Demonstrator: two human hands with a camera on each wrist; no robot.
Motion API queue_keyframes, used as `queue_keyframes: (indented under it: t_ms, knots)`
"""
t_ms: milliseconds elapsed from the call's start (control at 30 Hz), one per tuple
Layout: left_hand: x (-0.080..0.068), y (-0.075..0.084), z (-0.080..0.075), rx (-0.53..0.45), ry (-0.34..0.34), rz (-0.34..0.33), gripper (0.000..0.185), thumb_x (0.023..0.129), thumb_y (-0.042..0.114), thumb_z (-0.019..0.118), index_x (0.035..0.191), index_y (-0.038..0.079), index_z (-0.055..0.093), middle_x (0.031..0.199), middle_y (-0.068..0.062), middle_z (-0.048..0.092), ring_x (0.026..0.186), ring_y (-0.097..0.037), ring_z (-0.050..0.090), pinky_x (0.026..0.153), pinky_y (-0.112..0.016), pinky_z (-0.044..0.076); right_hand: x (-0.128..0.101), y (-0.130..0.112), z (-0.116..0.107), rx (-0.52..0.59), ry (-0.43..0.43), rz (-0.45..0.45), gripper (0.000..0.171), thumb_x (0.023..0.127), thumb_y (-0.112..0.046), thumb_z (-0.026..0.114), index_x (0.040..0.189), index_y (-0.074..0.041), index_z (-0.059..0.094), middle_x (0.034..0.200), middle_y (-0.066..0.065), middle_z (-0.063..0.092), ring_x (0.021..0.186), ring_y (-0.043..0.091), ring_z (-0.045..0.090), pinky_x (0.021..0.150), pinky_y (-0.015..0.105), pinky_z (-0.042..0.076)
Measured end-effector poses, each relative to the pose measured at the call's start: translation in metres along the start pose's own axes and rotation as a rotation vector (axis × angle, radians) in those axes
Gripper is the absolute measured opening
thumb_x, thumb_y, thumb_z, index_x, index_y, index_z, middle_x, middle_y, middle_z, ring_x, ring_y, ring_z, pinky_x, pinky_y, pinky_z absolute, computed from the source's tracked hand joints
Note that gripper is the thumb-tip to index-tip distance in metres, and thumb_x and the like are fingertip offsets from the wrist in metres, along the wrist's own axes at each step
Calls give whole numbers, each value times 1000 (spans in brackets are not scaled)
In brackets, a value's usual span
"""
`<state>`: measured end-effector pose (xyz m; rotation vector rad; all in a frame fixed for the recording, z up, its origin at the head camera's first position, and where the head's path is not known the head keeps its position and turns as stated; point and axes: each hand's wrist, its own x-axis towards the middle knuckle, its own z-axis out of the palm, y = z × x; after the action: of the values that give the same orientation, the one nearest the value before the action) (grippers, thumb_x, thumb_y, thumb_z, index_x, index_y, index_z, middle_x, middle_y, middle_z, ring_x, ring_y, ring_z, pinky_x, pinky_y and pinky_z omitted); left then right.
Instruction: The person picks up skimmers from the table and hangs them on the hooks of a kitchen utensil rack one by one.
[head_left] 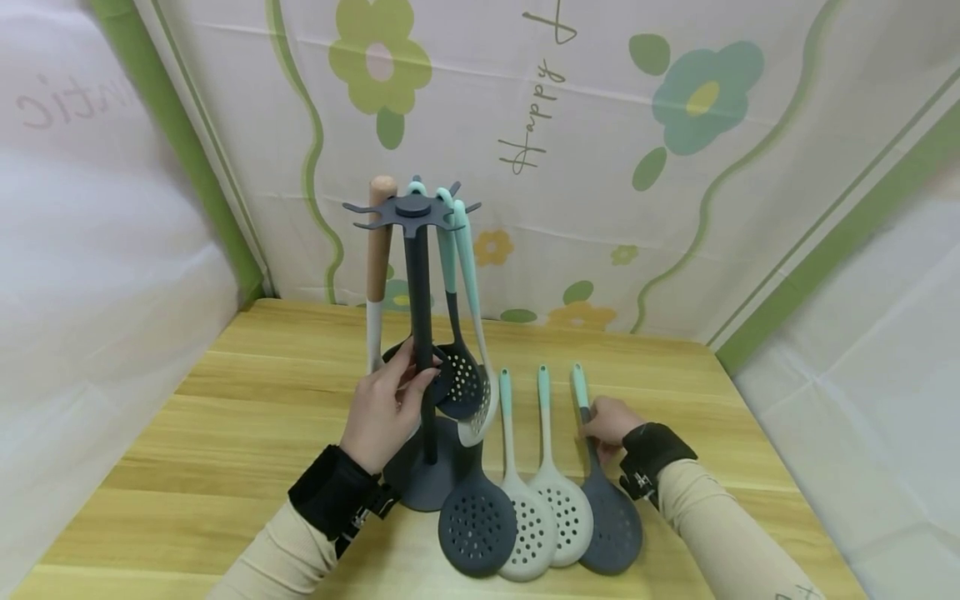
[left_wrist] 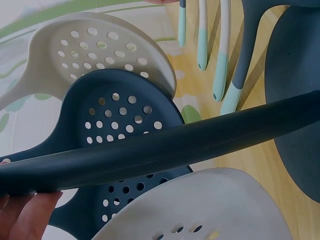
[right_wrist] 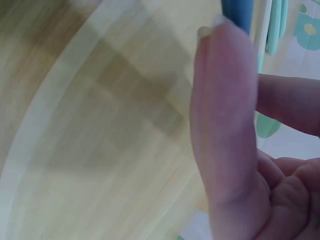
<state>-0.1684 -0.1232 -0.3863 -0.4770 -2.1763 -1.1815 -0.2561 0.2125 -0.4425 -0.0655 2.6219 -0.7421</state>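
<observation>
My wooden table (head_left: 247, 433) is carrying the dark rack base (head_left: 423, 487) and four slotted spoons (head_left: 540, 508) lying beside it.

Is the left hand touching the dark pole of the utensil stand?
Touching. In the head view the left hand has its fingers curled round the stand's dark pole; the left wrist view shows fingertips against it.

A staged tabletop booth: floral cloth backdrop (head_left: 600, 125) around a wooden table (head_left: 247, 400)
</observation>
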Motion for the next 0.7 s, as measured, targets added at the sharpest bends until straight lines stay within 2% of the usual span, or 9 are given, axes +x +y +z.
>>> queue_keyframes:
  t_ms: [200,400,700]
  knots:
    - [0,0,0,2,2,6,30,95,3,64,124,-2,60,105,-17,73,97,-29,74,73,-36,63,2,1,-4,28,15,5,16,88,-4,66,79,-1,53,58,8,61,41,11,59,41,26,55]
    - [0,1,-1,-3,1,-3,30,95,3,64,124,-1,60,105,-16,73,97,-30,73,74,-37,63,0,-1,-11,43,23,-6,12,90,-4,64,89,3,54,62,9,63,42,11,60,43,26,57]
    - [0,2,-1,-1,-1,-6,31,94,3,64,125,-1,60,105,-17,73,98,-30,73,74,-37,63,-4,-4,-19,49,38,-32,30,93,-5,60,113,15,50,63,11,66,41,10,61,43,27,57]
